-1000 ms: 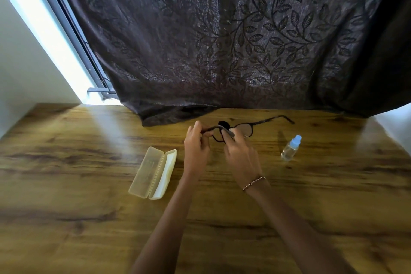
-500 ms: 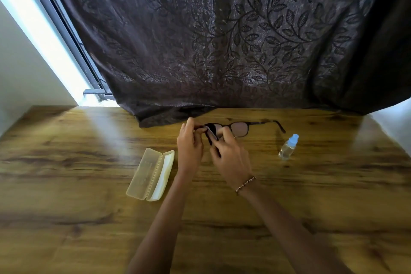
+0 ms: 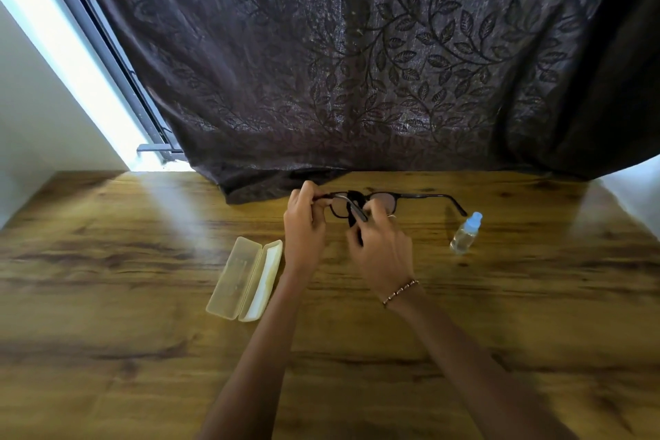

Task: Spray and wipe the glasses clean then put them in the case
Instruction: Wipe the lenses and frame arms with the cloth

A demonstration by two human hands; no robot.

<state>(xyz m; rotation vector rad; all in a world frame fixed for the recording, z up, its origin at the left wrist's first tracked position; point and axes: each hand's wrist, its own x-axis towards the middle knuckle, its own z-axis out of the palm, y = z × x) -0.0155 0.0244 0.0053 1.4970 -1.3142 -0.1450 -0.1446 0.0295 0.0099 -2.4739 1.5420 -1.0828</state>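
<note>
Dark-framed glasses (image 3: 421,195) hover above the wooden table (image 3: 143,350), one temple stretched out to the right. My left hand (image 3: 303,225) pinches the frame's left end. My right hand (image 3: 382,246) holds a small black cloth (image 3: 354,202) pressed over the left lens near the bridge. An open, translucent yellowish case (image 3: 246,279) lies flat on the table, just left of my left forearm. A small clear spray bottle (image 3: 465,233) with a pale blue cap stands upright to the right of my hands.
A dark curtain (image 3: 357,64) with a leaf pattern hangs behind the table, its hem resting on the far edge just beyond the glasses. A bright window strip and its metal frame (image 3: 118,57) run along the upper left.
Both hands and the glasses shifted slightly left and away from me. The cloth in my right hand moved across the left lens.
</note>
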